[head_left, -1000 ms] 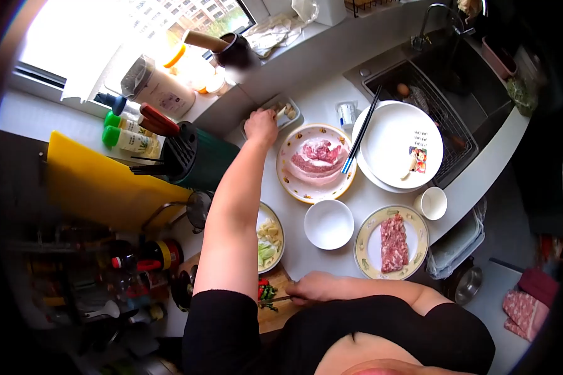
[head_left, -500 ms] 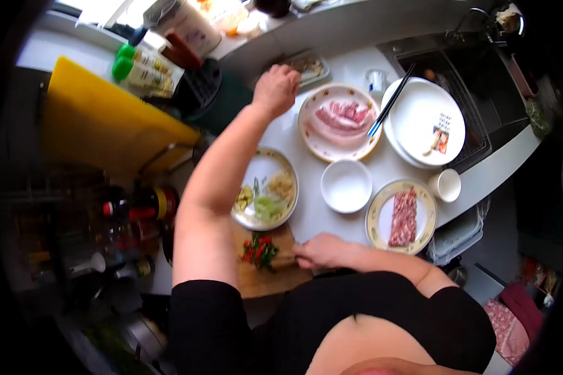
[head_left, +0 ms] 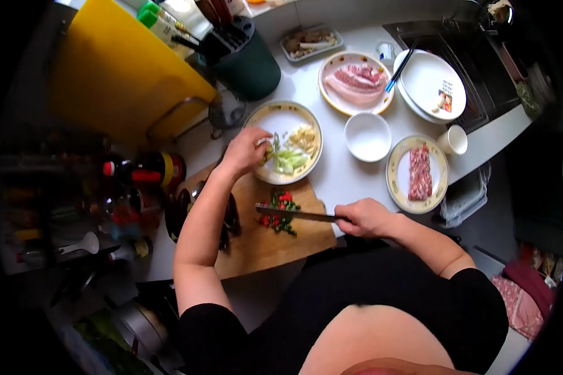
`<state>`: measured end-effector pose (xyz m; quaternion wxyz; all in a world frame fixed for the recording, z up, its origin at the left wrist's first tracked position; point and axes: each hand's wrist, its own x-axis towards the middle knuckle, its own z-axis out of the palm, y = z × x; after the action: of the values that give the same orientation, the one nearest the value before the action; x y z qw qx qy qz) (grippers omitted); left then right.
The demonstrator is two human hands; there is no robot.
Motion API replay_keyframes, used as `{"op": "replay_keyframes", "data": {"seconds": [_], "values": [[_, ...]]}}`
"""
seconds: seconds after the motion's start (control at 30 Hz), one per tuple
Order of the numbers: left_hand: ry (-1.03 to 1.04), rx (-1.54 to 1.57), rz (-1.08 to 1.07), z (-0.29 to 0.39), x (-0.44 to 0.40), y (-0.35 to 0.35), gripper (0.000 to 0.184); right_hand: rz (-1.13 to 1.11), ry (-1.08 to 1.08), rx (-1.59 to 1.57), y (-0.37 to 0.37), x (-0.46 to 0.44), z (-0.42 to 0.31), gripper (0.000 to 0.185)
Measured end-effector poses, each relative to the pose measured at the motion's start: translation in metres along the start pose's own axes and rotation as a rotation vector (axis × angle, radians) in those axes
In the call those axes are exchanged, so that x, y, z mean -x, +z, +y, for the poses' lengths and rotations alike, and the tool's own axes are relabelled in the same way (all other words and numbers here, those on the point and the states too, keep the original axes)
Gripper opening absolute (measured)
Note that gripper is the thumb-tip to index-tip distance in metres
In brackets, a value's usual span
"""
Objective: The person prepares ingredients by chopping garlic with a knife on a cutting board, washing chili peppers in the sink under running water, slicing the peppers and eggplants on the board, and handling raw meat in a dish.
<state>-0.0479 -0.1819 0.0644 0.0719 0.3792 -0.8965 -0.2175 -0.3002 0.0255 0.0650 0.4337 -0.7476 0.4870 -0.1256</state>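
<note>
My right hand (head_left: 366,217) is closed round the handle of a knife (head_left: 297,214), whose blade lies across chopped red and green peppers (head_left: 284,199) on a wooden cutting board (head_left: 250,250). At the left rim of a patterned plate (head_left: 316,156), my left hand (head_left: 249,150) has its fingers bent together over some slices; what is between the fingertips is too hidden to make out. Pale green pieces (head_left: 290,161) and yellowish chopped pieces (head_left: 303,137) lie on that plate beside the hand.
Behind are a plate of raw meat (head_left: 356,86), a tray (head_left: 311,44) and a dark green holder (head_left: 250,72). A white bowl (head_left: 368,137), a plate of minced meat (head_left: 420,174), a cup (head_left: 453,140) and stacked plates (head_left: 428,81) with chopsticks stand to the right.
My left hand has come back from near the tray at the wall to the patterned plate. The knife in my right hand now shows fully over the peppers. The view has shifted.
</note>
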Motion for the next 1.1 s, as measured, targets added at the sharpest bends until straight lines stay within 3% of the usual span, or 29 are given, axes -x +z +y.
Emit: {"op": "replay_keyframes", "data": {"seconds": [0.07,0.13,0.2,0.27,0.47,0.53,0.57,0.67,0.77,0.83,0.87,0.97,1.1], "values": [[-0.14,0.221,0.197,0.003,0.012,0.002,0.016,0.136,0.013,-0.071,0.018,0.008,-0.004,0.014],[-0.146,0.276,0.282,0.014,0.037,0.005,0.016,0.181,0.157,-0.167,0.029,0.015,-0.015,0.015],[-0.145,0.389,0.567,0.03,0.067,0.013,0.017,0.215,0.23,-0.16,0.039,0.02,-0.021,0.016],[-0.125,0.374,0.658,0.038,0.102,0.036,0.016,0.297,0.194,-0.087,0.046,0.023,-0.029,0.015],[-0.29,0.337,0.617,0.053,0.189,0.08,0.028,0.511,0.043,0.256,0.065,0.025,-0.039,0.02],[-0.268,0.196,0.546,0.055,0.204,0.088,0.046,0.494,0.051,0.362,0.067,0.028,-0.045,0.021],[-0.258,0.154,0.486,0.055,0.209,0.092,0.065,0.499,0.056,0.366,0.07,0.03,-0.045,0.021],[-0.11,0.133,0.441,0.051,0.202,0.097,0.074,0.547,0.081,0.325,0.085,0.035,-0.046,0.02],[-0.045,0.139,0.393,0.04,0.179,0.101,0.084,0.601,0.172,0.158,0.093,0.041,-0.057,0.018],[0.028,0.127,0.362,0.033,0.163,0.102,0.093,0.499,0.447,-0.089,0.096,0.047,-0.062,0.021],[0.033,0.128,0.362,0.029,0.157,0.102,0.093,0.504,0.45,-0.088,0.103,0.05,-0.058,0.021],[0.028,0.106,0.263,0.018,0.143,0.104,0.102,0.538,0.547,-0.76,0.124,0.055,-0.05,0.026],[0.109,0.114,0.251,0.015,0.137,0.1,0.104,0.558,0.556,-0.877,0.15,0.054,-0.034,0.028]]}}
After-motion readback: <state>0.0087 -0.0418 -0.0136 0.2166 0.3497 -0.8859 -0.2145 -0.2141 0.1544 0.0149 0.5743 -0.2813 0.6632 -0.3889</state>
